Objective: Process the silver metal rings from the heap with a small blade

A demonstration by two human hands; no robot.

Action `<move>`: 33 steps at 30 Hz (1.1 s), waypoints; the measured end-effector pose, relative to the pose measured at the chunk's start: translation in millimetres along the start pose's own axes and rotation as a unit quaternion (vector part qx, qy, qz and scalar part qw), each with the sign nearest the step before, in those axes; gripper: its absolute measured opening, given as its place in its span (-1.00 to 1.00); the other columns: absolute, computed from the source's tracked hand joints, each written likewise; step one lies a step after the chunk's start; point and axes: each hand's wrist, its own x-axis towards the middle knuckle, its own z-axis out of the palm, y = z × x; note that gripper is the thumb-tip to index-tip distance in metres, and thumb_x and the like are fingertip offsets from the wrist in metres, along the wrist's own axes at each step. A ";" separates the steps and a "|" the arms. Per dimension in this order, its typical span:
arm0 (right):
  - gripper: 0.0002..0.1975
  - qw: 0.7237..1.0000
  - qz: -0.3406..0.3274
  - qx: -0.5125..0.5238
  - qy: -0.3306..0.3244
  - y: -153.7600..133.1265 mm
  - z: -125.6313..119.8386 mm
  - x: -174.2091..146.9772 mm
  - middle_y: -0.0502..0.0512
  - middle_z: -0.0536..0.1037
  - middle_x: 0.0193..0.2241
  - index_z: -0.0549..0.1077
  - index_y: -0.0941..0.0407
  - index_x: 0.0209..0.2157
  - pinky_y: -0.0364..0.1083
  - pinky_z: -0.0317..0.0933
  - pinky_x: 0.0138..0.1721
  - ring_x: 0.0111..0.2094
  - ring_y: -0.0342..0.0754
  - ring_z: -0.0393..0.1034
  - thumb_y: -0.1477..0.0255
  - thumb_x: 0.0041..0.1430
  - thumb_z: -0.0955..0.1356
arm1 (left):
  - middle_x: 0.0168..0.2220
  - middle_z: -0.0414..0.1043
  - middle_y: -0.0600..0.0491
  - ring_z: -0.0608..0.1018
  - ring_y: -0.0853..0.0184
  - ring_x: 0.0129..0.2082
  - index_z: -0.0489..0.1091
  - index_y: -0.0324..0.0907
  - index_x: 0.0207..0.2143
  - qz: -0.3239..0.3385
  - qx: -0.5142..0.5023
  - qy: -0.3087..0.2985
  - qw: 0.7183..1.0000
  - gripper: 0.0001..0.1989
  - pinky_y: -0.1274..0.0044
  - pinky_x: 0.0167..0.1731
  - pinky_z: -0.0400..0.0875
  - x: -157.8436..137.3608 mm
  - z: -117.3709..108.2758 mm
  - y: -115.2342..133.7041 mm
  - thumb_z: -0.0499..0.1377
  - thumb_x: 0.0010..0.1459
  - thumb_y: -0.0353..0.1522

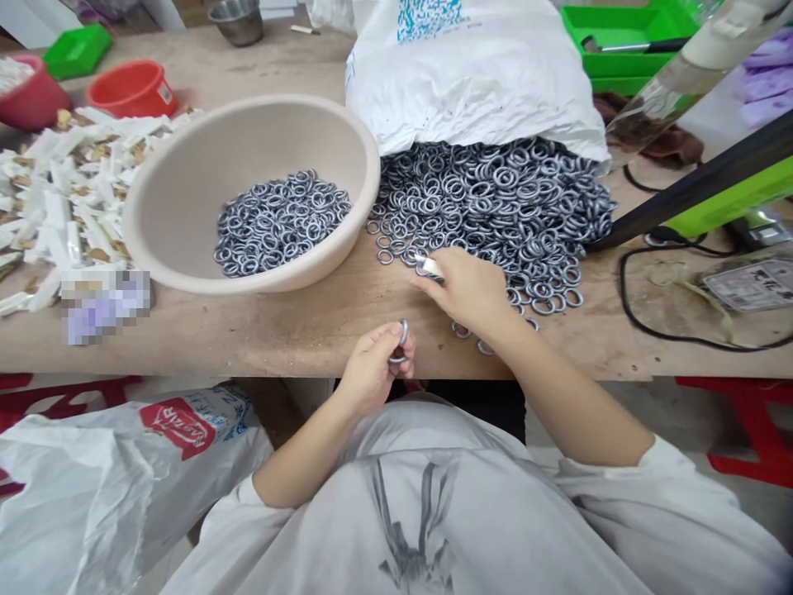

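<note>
My left hand (373, 364) is closed near the table's front edge, pinching a grey ring (404, 332) between thumb and fingertips. Its other fingers are curled, so I cannot tell whether more rings lie inside. To the right, my right hand (471, 289) is closed around a short white piece with a shiny tip (429, 264), whose kind I cannot make out. That hand is at the front of a big heap of grey rings (496, 198), which spreads from the mouth of a white sack (471, 91). A few loose rings (460, 330) lie below the right wrist.
A wide beige basin (167, 157) with many rings in it stands left of the heap. White scraps (55, 198) cover the table's left side, beside a red bowl (130, 88). On the right are a black cable (632, 306) and a green tray (619, 25).
</note>
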 end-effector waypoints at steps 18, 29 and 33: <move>-0.65 0.765 -0.194 0.591 -0.167 -6.9 -16.4 -28.7 0.00 0.33 -0.39 0.34 0.13 -0.33 -0.11 0.09 -0.27 -0.34 0.01 0.25 0.23 0.54 0.24 | -0.53 0.13 0.13 0.14 0.55 -0.67 0.25 -0.28 -0.37 -0.196 -0.031 -0.107 0.974 -0.47 0.73 -0.79 0.00 14.7 -7.2 20.2 0.25 0.10 0.04; -0.50 0.850 -0.076 0.519 0.052 -18.4 -7.2 -50.3 -0.09 0.27 -0.48 0.37 0.13 -0.30 -0.11 -0.03 -0.47 -0.50 -0.08 0.15 -0.03 0.51 0.31 | -0.64 -0.03 0.25 -0.04 0.63 -0.72 0.12 -0.23 -0.42 -0.047 -0.006 -0.043 0.998 -0.43 0.77 -0.78 -0.10 12.0 9.9 6.9 0.34 0.05 0.00; -0.42 0.907 -0.146 0.390 0.066 -24.3 -10.8 -62.0 -0.05 0.30 -0.44 0.34 0.14 -0.34 -0.08 -0.06 -0.44 -0.45 -0.07 0.20 -0.02 0.60 0.15 | -0.65 -0.04 0.27 -0.04 0.62 -0.74 0.08 -0.21 -0.42 -0.047 -0.034 -0.020 0.998 -0.41 0.78 -0.80 -0.09 11.5 10.3 7.7 0.39 -0.01 -0.03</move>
